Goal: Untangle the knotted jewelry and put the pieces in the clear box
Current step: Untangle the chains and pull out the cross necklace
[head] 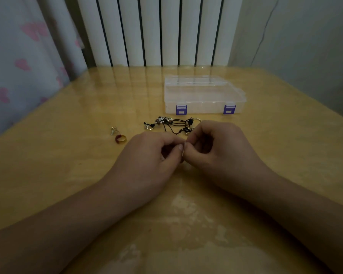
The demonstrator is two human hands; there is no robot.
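Wooden table (285,155) bears clear box (203,95) (closed), tangled jewelry (172,123), ring (120,139).

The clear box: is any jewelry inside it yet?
The clear box is shut, both purple latches down. Through its cloudy lid only divider walls show, no jewelry visible. The tangle and ring lie outside on the table. Its far compartments are too blurred to tell.

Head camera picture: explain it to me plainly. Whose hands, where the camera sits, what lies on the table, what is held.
No machine here: a person works bare-handed, filmed by a camera worn on the head, looking down. The left hand and right hand meet fingertip to fingertip, pinching something too small to identify. On the yellow table lie a tangle of jewelry on black cords, a gold and red ring and a small silver piece. Behind stands the clear box, lid closed, with purple latches.
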